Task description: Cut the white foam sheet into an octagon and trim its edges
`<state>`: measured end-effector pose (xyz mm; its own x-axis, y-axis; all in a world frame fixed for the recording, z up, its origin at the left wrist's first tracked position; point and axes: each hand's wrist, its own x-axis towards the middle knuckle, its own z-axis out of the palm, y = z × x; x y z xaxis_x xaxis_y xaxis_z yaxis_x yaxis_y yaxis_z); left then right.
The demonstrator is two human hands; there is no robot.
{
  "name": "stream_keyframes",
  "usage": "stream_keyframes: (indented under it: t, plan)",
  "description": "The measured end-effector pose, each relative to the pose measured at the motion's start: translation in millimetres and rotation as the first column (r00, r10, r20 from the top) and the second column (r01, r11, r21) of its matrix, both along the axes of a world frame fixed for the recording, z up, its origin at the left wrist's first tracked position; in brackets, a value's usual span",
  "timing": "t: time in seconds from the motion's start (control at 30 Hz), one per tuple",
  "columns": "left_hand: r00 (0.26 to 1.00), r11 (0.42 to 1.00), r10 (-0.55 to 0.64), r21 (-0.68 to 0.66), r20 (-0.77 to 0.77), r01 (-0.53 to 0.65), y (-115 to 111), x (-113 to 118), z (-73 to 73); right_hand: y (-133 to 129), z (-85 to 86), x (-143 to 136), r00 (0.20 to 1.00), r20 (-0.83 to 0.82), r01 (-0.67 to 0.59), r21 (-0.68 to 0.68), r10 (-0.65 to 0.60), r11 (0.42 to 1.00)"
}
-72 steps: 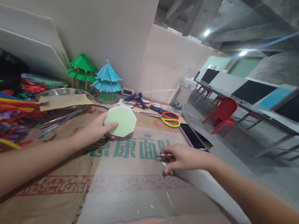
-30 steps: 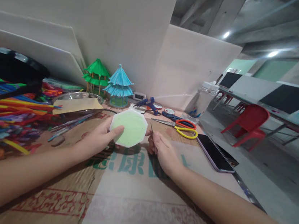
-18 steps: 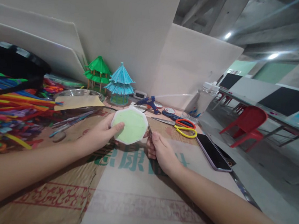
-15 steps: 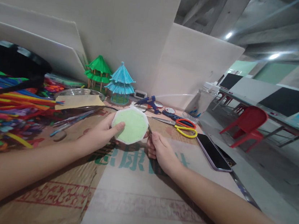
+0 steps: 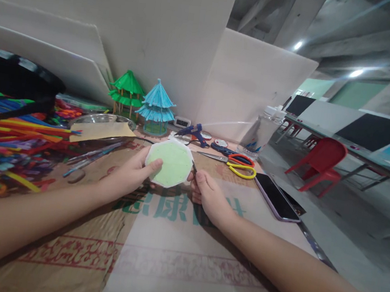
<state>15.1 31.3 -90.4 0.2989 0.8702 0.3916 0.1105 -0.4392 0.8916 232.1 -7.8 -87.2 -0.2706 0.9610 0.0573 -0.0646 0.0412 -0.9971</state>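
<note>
A pale green octagonal piece (image 5: 172, 166) with a white border is held up at the centre of the head view. My left hand (image 5: 144, 166) grips its left side, thumb lying across the green face and the other fingers behind. At the right edge of the piece, my right hand (image 5: 209, 190) is closed around a thin dark tool (image 5: 194, 167) whose tip meets or nearly meets the white border. Most of that tool is hidden by my fingers, so its kind is unclear.
Behind stand a green pavilion model (image 5: 127, 91), a blue one (image 5: 156, 108), a glue gun (image 5: 193, 133) and a clear bottle (image 5: 258, 132). Scissors (image 5: 238, 164) and a phone (image 5: 277, 197) lie to the right. Colourful pipe cleaners (image 5: 7, 142) heap up at the left.
The view has shifted very slightly. Both hands keep their grips, and the octagonal piece stays in nearly the same place beside the dark tool.
</note>
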Motion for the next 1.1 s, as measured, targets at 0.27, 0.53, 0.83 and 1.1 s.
stream_keyframes:
  t: [0.27,0.53,0.83,1.1]
  plan:
    - [1.0,1.0,0.009,-0.011,-0.008,-0.009,0.0,-1.4,-1.8,-1.3,0.3,-0.5,1.0,-0.007,0.015,0.001,-0.015,1.0]
    - [0.999,0.996,-0.034,-0.082,-0.04,0.031,-8.8,1.7,3.9,-2.0,-0.6,-2.6,0.998,-0.062,0.001,0.029,0.001,1.0]
    - [0.995,0.992,-0.086,-0.101,-0.044,0.081,-8.4,3.3,1.6,3.2,-7.9,-1.6,0.995,0.045,0.085,0.088,-0.089,0.992]
    - [0.999,0.996,-0.022,-0.081,0.041,0.026,-5.2,2.3,4.4,-0.4,0.8,-3.2,0.996,-0.083,0.013,0.005,-0.013,1.0]
